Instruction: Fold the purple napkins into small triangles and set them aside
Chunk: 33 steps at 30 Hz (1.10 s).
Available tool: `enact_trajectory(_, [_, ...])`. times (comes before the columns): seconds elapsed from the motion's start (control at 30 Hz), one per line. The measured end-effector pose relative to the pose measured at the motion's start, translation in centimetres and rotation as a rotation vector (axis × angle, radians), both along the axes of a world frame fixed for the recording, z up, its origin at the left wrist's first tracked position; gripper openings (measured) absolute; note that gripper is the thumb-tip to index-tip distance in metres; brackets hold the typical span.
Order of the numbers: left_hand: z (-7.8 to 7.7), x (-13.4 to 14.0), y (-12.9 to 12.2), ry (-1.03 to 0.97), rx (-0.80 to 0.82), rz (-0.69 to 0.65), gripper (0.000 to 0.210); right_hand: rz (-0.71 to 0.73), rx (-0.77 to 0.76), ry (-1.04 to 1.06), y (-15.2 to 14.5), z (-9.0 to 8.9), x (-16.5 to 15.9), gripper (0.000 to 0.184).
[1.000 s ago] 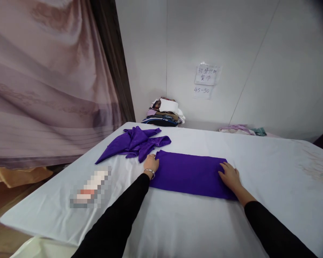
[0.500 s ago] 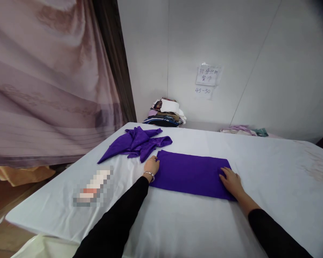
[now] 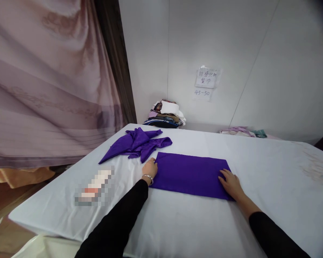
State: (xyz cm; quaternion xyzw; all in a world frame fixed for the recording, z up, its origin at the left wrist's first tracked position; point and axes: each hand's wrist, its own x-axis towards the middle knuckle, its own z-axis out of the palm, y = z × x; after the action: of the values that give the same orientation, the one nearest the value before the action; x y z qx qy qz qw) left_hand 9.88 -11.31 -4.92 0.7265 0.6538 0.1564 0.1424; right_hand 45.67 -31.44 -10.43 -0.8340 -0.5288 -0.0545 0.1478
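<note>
A purple cloth napkin (image 3: 190, 175), folded into a long flat rectangle, lies on the white-covered table (image 3: 183, 225). At its left edge is my left hand (image 3: 150, 168), with fingers curled closed over the cloth; the thumb is hidden. My right hand (image 3: 231, 183) rests on the opposite short edge, its fingers stretched out and apart on the fabric. Beyond my left hand lies a loose heap of crumpled purple cloth (image 3: 136, 143), just apart from the folded piece.
A blurred-out object (image 3: 95, 186) lies left of my left arm. Folded textiles (image 3: 165, 114) are piled behind the table's far edge, with more cloth (image 3: 240, 132) farther right. A curtain (image 3: 51, 79) hangs at left; a pale bin (image 3: 45, 247) stands below the near edge.
My left hand has shifted slightly left and its fingers now sit nearer the napkin's edge. The far left corner looks more even. My right hand has hardly moved.
</note>
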Motion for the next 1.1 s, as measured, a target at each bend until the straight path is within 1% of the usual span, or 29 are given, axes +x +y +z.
enact_trajectory(0.13, [-0.1, 0.1, -0.1, 0.011, 0.022, -0.01, 0.029, 0.038, 0.022, -0.022, -0.1, -0.4, 0.1, 0.042])
enact_trajectory(0.33, [0.2, 0.3, -0.5, 0.026, 0.038, -0.028, 0.031, 0.035, 0.005, -0.042, 0.1, -1.0, 0.5, 0.043])
enact_trajectory(0.47, [0.5, 0.5, 0.4, 0.01, -0.003, -0.006, 0.037, 0.051, -0.021, -0.056, 0.4, -1.1, 0.8, 0.044])
enact_trajectory(0.57, [0.7, 0.8, 1.7, -0.006, -0.038, 0.002, 0.039, 0.041, -0.046, -0.059, 0.7, -0.7, 0.8, 0.044])
enact_trajectory(0.67, [1.0, 1.3, 2.9, -0.01, -0.064, 0.004, 0.041, 0.029, -0.079, -0.042, 1.0, 0.1, 0.4, 0.043])
enact_trajectory(0.8, [1.1, 2.0, 3.5, -0.005, -0.069, -0.009, 0.038, 0.005, -0.124, 0.001, 1.4, 1.2, 0.0, 0.045])
enact_trajectory(0.87, [0.9, 2.2, 3.4, -0.001, -0.055, -0.013, 0.037, -0.006, -0.148, 0.026, 1.6, 1.6, -0.2, 0.046])
enact_trajectory(0.97, [0.3, 2.2, 3.3, 0.025, 0.01, -0.032, 0.035, -0.011, -0.171, 0.048, 1.8, 2.1, -0.5, 0.048])
enact_trajectory(1.03, [0.0, 2.1, 3.5, 0.043, 0.058, -0.049, 0.034, -0.015, -0.177, 0.045, 1.7, 2.2, -0.5, 0.048])
enact_trajectory(1.1, [-0.1, 1.9, 3.9, 0.035, 0.066, -0.041, 0.034, -0.019, -0.183, 0.037, 1.6, 2.5, -0.5, 0.048])
